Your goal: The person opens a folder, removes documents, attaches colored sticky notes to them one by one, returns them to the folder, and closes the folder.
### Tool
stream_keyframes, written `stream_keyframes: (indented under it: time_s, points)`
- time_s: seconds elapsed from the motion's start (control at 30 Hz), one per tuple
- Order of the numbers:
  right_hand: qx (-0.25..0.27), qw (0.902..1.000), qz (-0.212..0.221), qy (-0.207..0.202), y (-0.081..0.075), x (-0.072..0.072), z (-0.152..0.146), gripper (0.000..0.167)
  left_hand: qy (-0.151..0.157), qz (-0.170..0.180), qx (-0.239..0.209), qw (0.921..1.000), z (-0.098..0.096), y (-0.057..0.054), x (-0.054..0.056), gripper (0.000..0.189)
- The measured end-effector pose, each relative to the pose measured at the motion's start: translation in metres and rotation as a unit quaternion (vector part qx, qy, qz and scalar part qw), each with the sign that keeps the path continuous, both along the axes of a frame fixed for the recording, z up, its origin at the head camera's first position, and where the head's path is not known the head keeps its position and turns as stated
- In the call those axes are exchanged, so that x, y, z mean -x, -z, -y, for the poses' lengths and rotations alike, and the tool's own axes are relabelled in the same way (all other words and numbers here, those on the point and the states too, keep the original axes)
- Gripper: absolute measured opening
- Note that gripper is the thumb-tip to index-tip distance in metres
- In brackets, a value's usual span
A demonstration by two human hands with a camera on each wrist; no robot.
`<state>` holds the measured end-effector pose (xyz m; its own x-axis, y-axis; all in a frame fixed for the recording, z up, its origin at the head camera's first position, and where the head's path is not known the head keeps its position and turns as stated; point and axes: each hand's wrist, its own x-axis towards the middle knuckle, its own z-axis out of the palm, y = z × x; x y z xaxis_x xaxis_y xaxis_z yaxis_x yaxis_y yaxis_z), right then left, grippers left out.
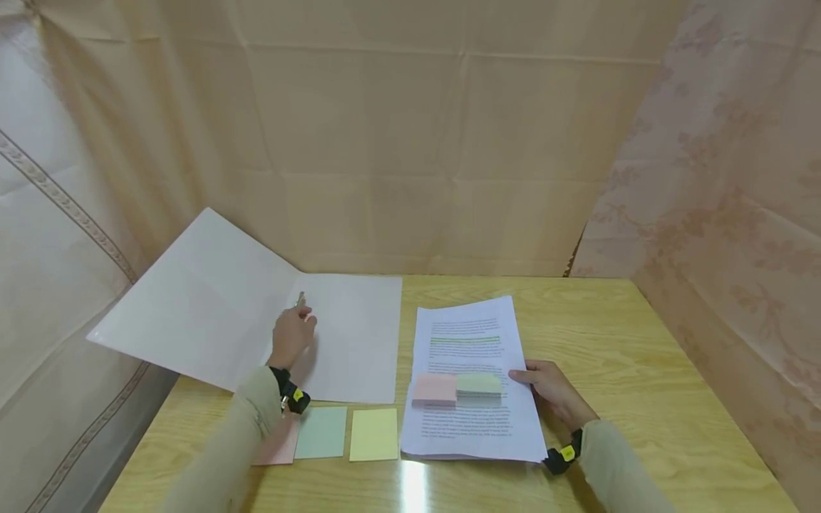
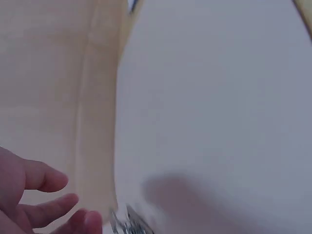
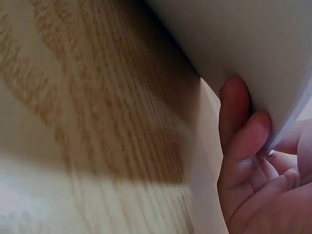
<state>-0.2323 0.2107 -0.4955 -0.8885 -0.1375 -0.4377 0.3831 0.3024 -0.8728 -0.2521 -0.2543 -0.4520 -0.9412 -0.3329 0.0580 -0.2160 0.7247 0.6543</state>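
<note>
My left hand (image 1: 293,336) is over the fold of an open white folder (image 1: 359,342), its fingertips right at a metal clip (image 1: 301,300). In the left wrist view its bent fingers (image 2: 46,178) are spread beside that clip (image 2: 130,223); whether they pinch it I cannot tell. My right hand (image 1: 556,390) grips a stack of printed sheets (image 1: 471,434) by its right edge, thumb on top and fingers underneath. A line highlighted in green crosses the top sheet. On it lie a pink pad (image 1: 435,389) and a green pad (image 1: 479,385) of notes, side by side.
Below the folder, pink (image 1: 277,445), green (image 1: 321,432) and yellow (image 1: 374,434) square notes lie in a row on the wooden table (image 1: 596,328). The folder's left cover (image 1: 199,306) tilts up against the cloth at the back left. Curtains hang behind and on both sides.
</note>
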Motion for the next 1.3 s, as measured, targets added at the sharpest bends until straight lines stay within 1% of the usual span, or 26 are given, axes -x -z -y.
stream_keyframes:
  time_s: [0.03,0.1,0.17,0.3,0.5,0.67,0.8,0.9,1.03,1.3]
  points:
    - [0.000,1.0000,-0.001,-0.001,0.000,0.000,0.000,0.045,-0.007,-0.010,0.004,0.9999,0.006,0.001,0.001,0.039]
    - [-0.003,1.0000,-0.003,-0.002,0.000,0.000,-0.001,0.045,-0.021,-0.017,0.007,0.9996,0.016,0.002,0.002,0.045]
    - [-0.004,1.0000,-0.005,-0.004,0.000,0.000,-0.001,0.045,-0.031,-0.011,0.001,0.9994,0.022,0.004,0.003,0.052]
    - [-0.006,1.0000,-0.005,-0.006,-0.001,-0.001,-0.002,0.045,-0.041,0.015,0.010,0.9990,0.028,0.008,0.002,0.060]
    - [-0.009,0.9999,-0.009,-0.005,-0.003,-0.001,-0.003,0.047,-0.041,0.036,0.029,0.9981,0.034,0.016,0.005,0.061]
    - [-0.005,1.0000,-0.006,-0.004,-0.002,0.000,-0.005,0.049,-0.048,0.039,0.040,0.9973,0.041,0.024,0.008,0.059]
    - [0.000,1.0000,-0.006,-0.001,-0.001,0.001,-0.006,0.049,-0.044,0.039,0.042,0.9974,0.045,0.027,0.010,0.057]
    - [0.003,1.0000,-0.006,-0.002,-0.001,0.001,-0.007,0.050,-0.037,0.040,0.042,0.9976,0.045,0.028,0.011,0.056]
    - [0.001,1.0000,-0.003,-0.001,-0.001,0.003,-0.009,0.052,-0.029,0.041,0.026,0.9984,0.041,0.027,0.010,0.053]
    - [0.006,1.0000,-0.002,-0.001,-0.003,0.007,-0.009,0.051,-0.021,0.056,-0.003,0.9982,0.022,0.025,0.009,0.040]
